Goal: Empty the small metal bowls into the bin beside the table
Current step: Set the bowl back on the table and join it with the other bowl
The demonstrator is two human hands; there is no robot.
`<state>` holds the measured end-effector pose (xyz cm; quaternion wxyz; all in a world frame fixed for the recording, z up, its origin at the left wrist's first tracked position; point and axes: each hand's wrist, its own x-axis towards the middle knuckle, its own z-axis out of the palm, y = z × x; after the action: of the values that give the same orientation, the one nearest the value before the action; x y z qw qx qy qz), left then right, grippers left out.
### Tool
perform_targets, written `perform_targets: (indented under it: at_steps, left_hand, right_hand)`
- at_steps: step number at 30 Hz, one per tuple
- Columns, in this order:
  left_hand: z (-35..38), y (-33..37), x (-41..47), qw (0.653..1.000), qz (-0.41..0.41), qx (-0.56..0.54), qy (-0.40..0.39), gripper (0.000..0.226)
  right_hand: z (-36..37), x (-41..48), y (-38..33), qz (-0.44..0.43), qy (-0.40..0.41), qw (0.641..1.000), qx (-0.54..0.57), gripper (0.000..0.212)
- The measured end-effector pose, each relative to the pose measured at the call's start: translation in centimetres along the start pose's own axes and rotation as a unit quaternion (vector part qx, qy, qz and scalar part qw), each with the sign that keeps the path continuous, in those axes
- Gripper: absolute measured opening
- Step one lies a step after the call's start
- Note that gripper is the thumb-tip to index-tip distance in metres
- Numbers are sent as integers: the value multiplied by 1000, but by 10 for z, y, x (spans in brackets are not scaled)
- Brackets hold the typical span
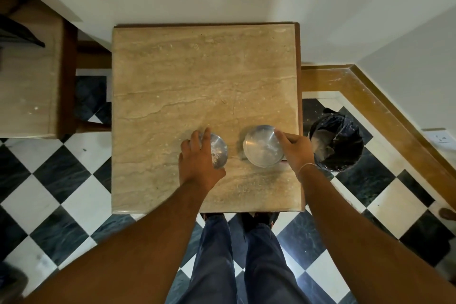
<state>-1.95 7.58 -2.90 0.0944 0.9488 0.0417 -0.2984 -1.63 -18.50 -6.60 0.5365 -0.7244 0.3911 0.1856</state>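
Two small metal bowls rest on the beige stone table (197, 69). My left hand (197, 158) grips the left bowl (218, 152) from its left side; white powdery residue shows inside it. My right hand (294, 149) holds the right bowl (261, 147) by its right rim, fingers over the edge; this bowl looks nearly bare inside. The bin (336, 140), lined with a black bag, stands on the floor just right of the table, with pale waste inside.
A second stone-topped table (29, 81) stands to the left with a dark object on it. The floor is black-and-white checkered tile (61, 192). A wooden skirting (370, 91) runs along the right wall. My legs and shoes are at the table's near edge.
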Motion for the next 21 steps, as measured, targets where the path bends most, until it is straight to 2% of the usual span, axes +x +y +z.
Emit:
perform_targets:
  at_steps: [5, 11, 16, 17, 19, 20, 21]
  left_hand:
    - [-6, 3, -11, 999, 25, -8, 33, 129]
    - [-27, 20, -24, 993, 72, -54, 77, 136]
    - [-44, 43, -31, 984, 130, -90, 83, 145]
    - [-47, 51, -33, 980, 149, -99, 84, 146]
    - [-51, 67, -38, 970, 195, -123, 75, 145]
    - [-52, 76, -41, 964, 220, -134, 69, 145]
    - [-52, 85, -45, 957, 245, -141, 66, 144]
  right_hand:
    - [2, 2, 3, -22, 33, 998, -47, 36]
    - [1, -8, 4, -34, 46, 995, -81, 26]
    - [-5, -27, -14, -75, 90, 992, -55, 28]
    - [-6, -33, -19, -83, 67, 994, -16, 26]
    - [-9, -49, -31, -35, -75, 992, 98, 32]
    - [-13, -58, -34, 21, -168, 968, 185, 45]
    - [-20, -65, -33, 82, -244, 924, 281, 59]
